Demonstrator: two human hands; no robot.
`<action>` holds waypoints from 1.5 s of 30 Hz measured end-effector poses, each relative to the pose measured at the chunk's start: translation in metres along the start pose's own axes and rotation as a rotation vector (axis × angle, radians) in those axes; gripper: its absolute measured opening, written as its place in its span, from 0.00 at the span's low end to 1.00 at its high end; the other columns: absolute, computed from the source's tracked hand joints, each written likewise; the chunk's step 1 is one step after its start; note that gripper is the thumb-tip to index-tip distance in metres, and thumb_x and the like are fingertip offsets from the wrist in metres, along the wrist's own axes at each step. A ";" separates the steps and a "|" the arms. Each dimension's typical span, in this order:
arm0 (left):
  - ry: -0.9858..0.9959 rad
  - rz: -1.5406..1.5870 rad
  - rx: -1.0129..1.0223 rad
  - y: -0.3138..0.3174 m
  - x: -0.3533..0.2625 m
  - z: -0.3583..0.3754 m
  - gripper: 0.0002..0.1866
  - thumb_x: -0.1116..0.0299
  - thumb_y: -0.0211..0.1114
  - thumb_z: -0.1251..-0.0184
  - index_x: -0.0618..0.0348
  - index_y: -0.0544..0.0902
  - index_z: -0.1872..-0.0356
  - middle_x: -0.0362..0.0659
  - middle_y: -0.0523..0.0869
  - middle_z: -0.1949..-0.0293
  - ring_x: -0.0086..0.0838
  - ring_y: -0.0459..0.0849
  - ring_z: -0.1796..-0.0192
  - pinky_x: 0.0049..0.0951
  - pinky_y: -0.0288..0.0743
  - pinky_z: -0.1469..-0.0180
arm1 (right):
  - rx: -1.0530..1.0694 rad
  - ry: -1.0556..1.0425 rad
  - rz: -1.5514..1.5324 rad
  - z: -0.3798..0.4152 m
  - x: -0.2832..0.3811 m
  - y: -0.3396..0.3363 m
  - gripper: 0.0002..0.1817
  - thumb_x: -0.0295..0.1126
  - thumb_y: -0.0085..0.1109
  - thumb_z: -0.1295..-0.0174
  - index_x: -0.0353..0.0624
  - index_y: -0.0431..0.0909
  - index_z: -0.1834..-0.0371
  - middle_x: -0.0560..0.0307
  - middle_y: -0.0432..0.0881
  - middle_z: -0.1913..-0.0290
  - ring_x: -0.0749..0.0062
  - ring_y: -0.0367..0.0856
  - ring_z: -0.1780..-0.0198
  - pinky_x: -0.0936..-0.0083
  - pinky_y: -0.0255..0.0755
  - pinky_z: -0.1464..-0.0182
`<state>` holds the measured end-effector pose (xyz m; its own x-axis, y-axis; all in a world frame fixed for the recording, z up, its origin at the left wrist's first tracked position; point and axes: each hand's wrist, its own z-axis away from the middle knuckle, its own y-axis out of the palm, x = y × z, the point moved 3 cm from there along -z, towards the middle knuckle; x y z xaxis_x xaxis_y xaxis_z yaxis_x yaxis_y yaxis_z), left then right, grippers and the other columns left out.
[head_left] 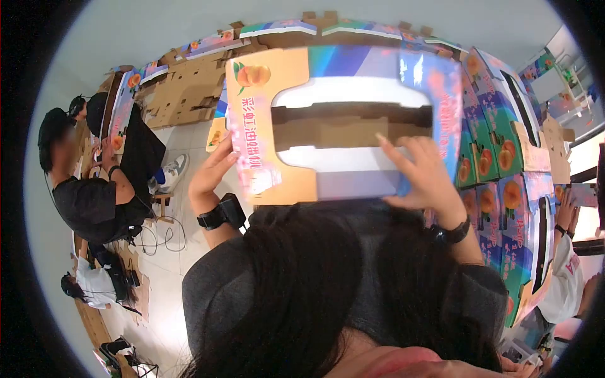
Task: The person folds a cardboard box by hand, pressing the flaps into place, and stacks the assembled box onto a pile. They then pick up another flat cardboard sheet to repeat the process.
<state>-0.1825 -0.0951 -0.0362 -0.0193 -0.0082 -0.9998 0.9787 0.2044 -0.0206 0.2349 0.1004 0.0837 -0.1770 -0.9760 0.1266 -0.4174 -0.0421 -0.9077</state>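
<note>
A printed cardboard fruit box (pixel 293 183) with a long opening in its top is in front of my chest. Peaches and pink lettering decorate its orange end, and bare brown cardboard shows inside. My left hand (pixel 215 169) presses against the box's left side, its fingers partly hidden along that edge. At the lower right, my right hand (pixel 421 173) grips the box, with fingers over the top face by the opening and the thumb at the near edge. Both wrists wear dark bands.
Stacked fruit boxes (pixel 507 157) rise close on my right. Flat brown cardboard (pixel 186 91) lies beyond, at the left. A seated person in black (pixel 88 201) works at the left, with cables (pixel 161 236) on the floor nearby. Another person's white sleeve (pixel 561 293) shows at far right.
</note>
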 end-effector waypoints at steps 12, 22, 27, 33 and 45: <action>0.405 -0.066 0.066 0.050 -0.029 -0.032 0.58 0.46 0.85 0.55 0.58 0.64 0.24 0.48 0.71 0.28 0.39 0.67 0.25 0.46 0.58 0.24 | -0.372 -0.097 0.776 0.020 -0.061 -0.035 0.35 0.51 0.67 0.49 0.72 0.78 0.32 0.61 0.77 0.48 0.61 0.72 0.45 0.56 0.67 0.38; 0.348 -0.150 -0.115 0.148 -0.074 -0.043 0.42 0.68 0.88 0.63 0.65 0.78 0.41 0.46 0.85 0.45 0.33 0.82 0.42 0.37 0.73 0.35 | -0.198 0.156 0.227 0.011 -0.070 0.006 0.55 0.66 0.72 0.55 0.47 0.70 0.25 0.42 0.64 0.27 0.39 0.56 0.24 0.40 0.46 0.25; 0.343 -0.277 -0.094 0.148 -0.070 -0.043 0.57 0.63 0.88 0.65 0.65 0.64 0.29 0.49 0.75 0.35 0.37 0.74 0.32 0.38 0.67 0.30 | -0.436 0.352 -0.758 0.020 -0.067 0.029 0.49 0.68 0.43 0.31 0.37 0.58 0.20 0.46 0.66 0.25 0.52 0.61 0.25 0.57 0.53 0.25; 0.380 -0.292 0.047 0.160 -0.101 -0.044 0.56 0.57 0.87 0.60 0.58 0.66 0.26 0.52 0.75 0.32 0.46 0.64 0.24 0.47 0.57 0.24 | -0.067 0.038 -2.063 -0.009 -0.035 -0.003 0.60 0.78 0.40 0.38 0.41 0.45 0.16 0.48 0.62 0.21 0.57 0.60 0.21 0.56 0.54 0.25; 0.931 -0.930 -0.495 0.132 -0.059 -0.062 0.48 0.62 0.76 0.42 0.51 0.58 0.22 0.58 0.51 0.19 0.56 0.50 0.17 0.63 0.39 0.21 | -0.419 0.660 -1.473 -0.007 -0.027 -0.017 0.43 0.36 0.72 0.51 0.38 0.66 0.29 0.52 0.79 0.39 0.60 0.79 0.39 0.63 0.74 0.35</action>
<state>-0.0648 -0.0070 0.0194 -0.9282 0.2739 -0.2519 0.3648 0.8030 -0.4713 0.2401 0.1294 0.0983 0.2832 0.1002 0.9538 -0.7324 -0.6195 0.2825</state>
